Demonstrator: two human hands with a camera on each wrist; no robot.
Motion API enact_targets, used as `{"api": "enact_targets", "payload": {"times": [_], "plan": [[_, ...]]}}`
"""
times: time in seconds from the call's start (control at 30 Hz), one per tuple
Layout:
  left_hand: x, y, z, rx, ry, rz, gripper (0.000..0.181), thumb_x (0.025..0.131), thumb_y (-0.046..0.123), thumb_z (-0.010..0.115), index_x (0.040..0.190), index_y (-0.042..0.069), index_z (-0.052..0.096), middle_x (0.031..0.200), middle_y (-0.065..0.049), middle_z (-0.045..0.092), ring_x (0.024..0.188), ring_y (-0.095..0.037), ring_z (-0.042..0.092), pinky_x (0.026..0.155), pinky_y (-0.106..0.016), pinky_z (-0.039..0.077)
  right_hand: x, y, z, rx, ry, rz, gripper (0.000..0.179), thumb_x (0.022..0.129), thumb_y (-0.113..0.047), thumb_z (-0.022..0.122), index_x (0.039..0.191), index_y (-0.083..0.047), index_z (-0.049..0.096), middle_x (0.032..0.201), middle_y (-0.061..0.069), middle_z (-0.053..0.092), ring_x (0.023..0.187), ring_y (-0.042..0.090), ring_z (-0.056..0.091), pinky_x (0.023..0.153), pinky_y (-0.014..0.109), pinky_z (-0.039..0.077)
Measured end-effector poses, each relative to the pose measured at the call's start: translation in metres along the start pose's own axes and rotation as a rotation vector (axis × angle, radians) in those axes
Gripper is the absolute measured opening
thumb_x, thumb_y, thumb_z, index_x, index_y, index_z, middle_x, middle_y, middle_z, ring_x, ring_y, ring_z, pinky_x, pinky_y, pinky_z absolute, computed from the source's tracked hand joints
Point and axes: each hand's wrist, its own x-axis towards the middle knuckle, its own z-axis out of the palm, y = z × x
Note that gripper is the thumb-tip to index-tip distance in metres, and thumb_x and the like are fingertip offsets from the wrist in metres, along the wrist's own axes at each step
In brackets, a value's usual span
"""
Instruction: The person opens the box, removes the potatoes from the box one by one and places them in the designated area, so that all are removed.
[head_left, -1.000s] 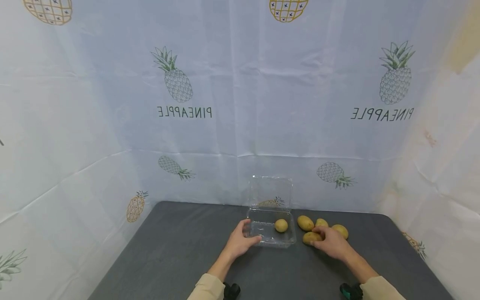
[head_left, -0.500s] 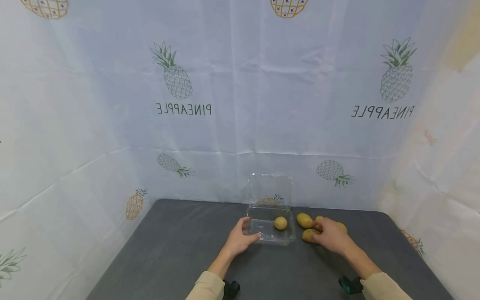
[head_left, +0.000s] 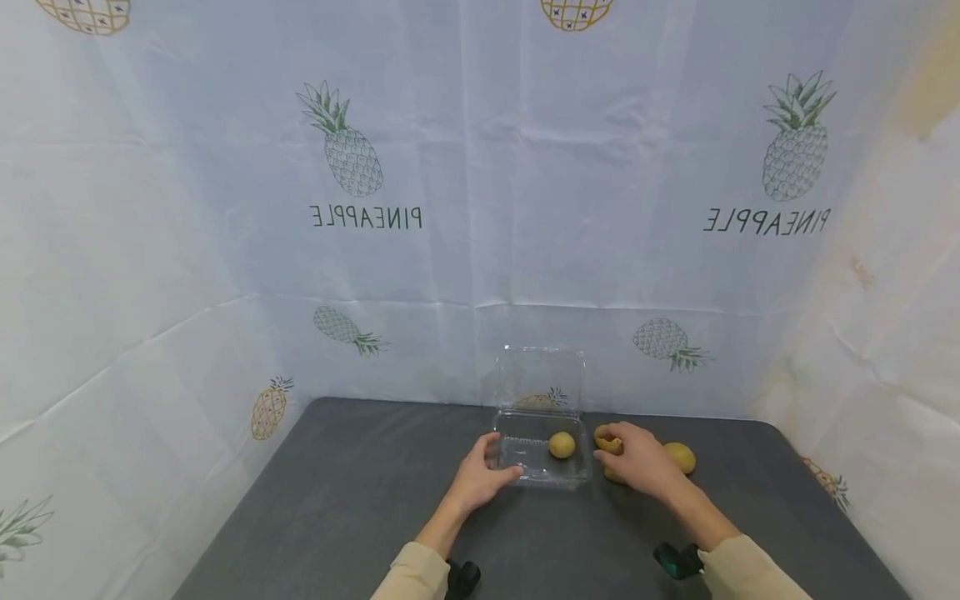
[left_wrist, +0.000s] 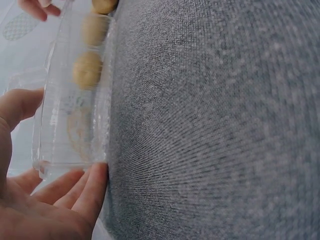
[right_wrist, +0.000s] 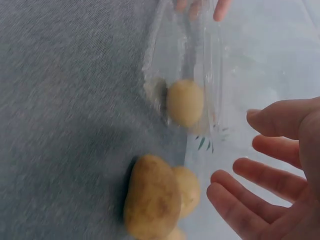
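A clear plastic clamshell box [head_left: 536,481] stands at the table's back with its lid up. One potato [head_left: 562,445] lies in its right half. My left hand [head_left: 477,481] rests on the box's front left corner. In the left wrist view, straight fingers [left_wrist: 92,195] touch the end wall and the thumb reaches toward the rim. My right hand [head_left: 643,458] hovers over the loose potatoes right of the box; its fingers are spread and hold nothing in the right wrist view. A large potato [right_wrist: 152,197] lies below it, a smaller potato [right_wrist: 186,190] behind that.
Another potato [head_left: 680,457] sits to the right of my right hand, which partly covers the group. The grey table [head_left: 360,500] ends at a white pineapple-print curtain [head_left: 450,250], close behind the lid.
My right hand has moved left across the loose potatoes, toward the box, and its fingers have spread. The left hand and the potato in the box have stayed in place.
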Motion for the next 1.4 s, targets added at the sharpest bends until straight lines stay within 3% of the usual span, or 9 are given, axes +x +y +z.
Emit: {"api": "enact_targets", "payload": {"times": [0.23,0.57,0.8,1.0,1.4], "plan": [[0.001,0.0,0.0,-0.002,-0.003,0.01,0.079,0.087,0.029,0.082,0.15,0.004,0.043,0.142,-0.027,0.052,0.125,-0.046,0.055,0.093,-0.057,0.052,0.01,-0.012,0.007,-0.053,-0.002,-0.052,0.032,0.093,-0.019,0.075,0.122,-0.004,0.07,0.12,0.013,0.067,0.089,0.026,0.067,0.073,0.044,0.054],[0.001,0.0,-0.001,-0.024,-0.015,0.004,0.079,0.088,0.029,0.081,0.152,0.005,0.041,0.144,-0.026,0.051,0.127,-0.046,0.054,0.093,-0.056,0.052,0.026,-0.024,0.018,-0.096,-0.088,-0.082,0.035,0.094,-0.019,0.074,0.124,-0.003,0.069,0.126,0.016,0.065,0.116,0.039,0.061,0.09,0.056,0.052],[0.0,0.0,0.0,-0.021,-0.006,-0.001,0.08,0.087,0.03,0.081,0.152,0.005,0.042,0.143,-0.026,0.051,0.126,-0.045,0.055,0.094,-0.056,0.052,0.037,-0.024,0.029,-0.154,-0.097,-0.115,0.034,0.093,-0.019,0.075,0.123,-0.003,0.07,0.122,0.014,0.067,0.113,0.037,0.064,0.091,0.056,0.052],[0.0,0.001,0.001,-0.011,0.002,0.0,0.079,0.087,0.029,0.082,0.151,0.005,0.043,0.142,-0.025,0.052,0.124,-0.044,0.056,0.092,-0.055,0.053,0.046,-0.022,0.035,-0.203,-0.1,-0.095,0.035,0.091,-0.021,0.076,0.123,-0.006,0.071,0.126,0.015,0.067,0.115,0.038,0.063,0.09,0.056,0.052],[0.0,0.0,0.002,0.001,0.018,-0.004,0.077,0.085,0.028,0.083,0.149,0.006,0.046,0.14,-0.025,0.054,0.122,-0.042,0.058,0.09,-0.054,0.054,0.056,-0.012,0.052,-0.125,-0.143,-0.061,0.035,0.09,-0.014,0.077,0.122,-0.003,0.069,0.122,0.016,0.067,0.114,0.039,0.062,0.092,0.057,0.051]]}}
